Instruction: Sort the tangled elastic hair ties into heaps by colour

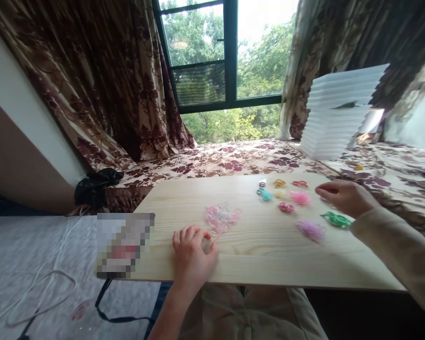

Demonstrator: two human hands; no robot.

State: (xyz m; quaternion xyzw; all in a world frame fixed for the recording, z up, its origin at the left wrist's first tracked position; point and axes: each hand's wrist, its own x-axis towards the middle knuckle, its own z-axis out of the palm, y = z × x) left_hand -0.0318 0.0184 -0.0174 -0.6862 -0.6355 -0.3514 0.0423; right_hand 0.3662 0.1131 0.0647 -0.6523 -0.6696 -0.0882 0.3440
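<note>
Bright window up ahead, pale worktop in front of you. Your left hand rests half-curled just beside the tangled strands; your right hand has its fingertips together near the pink clump. Can't tell if either grip has anything in it. Watch that right sleeve tho: dip it and it could drag the green bundle around, and snagged strands might scatter.

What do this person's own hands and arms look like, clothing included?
Both the left hand and right hand are ungloved, with no jewellery discernible. A plain, dull beige long sleeve covers the right arm to about the wrist; the left forearm is bare where it shows.
</note>
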